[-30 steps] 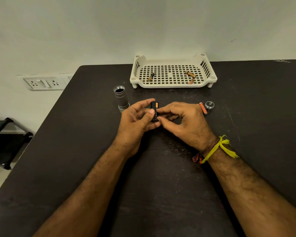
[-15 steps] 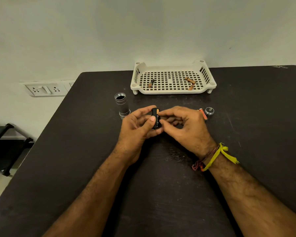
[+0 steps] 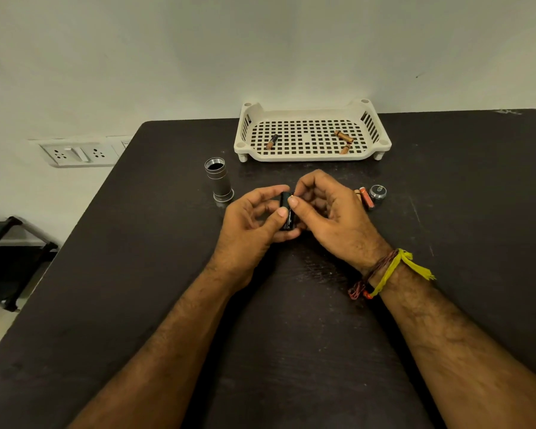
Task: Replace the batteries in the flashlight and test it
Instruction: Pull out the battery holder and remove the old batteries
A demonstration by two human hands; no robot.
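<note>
My left hand point(image 3: 254, 221) grips a small black battery holder point(image 3: 287, 212) above the middle of the dark table point(image 3: 136, 274). My right hand point(image 3: 325, 212) pinches the holder's top end with thumb and forefinger. What sits inside the holder is hidden by my fingers. The silver flashlight body point(image 3: 218, 180) stands on the table with its open threaded end up, left of my hands. Its round tail cap point(image 3: 377, 192) lies to the right, beside an orange-red battery point(image 3: 366, 197).
A cream perforated tray point(image 3: 310, 153) at the table's far edge holds three copper-coloured batteries point(image 3: 272, 141). A wall socket panel point(image 3: 75, 153) is mounted to the left of the table. A dark stand point(image 3: 10, 258) is on the floor at the left.
The orange battery end that showed at the holder's top is now covered by my right thumb and forefinger. My hands stay in the same place on the table.
</note>
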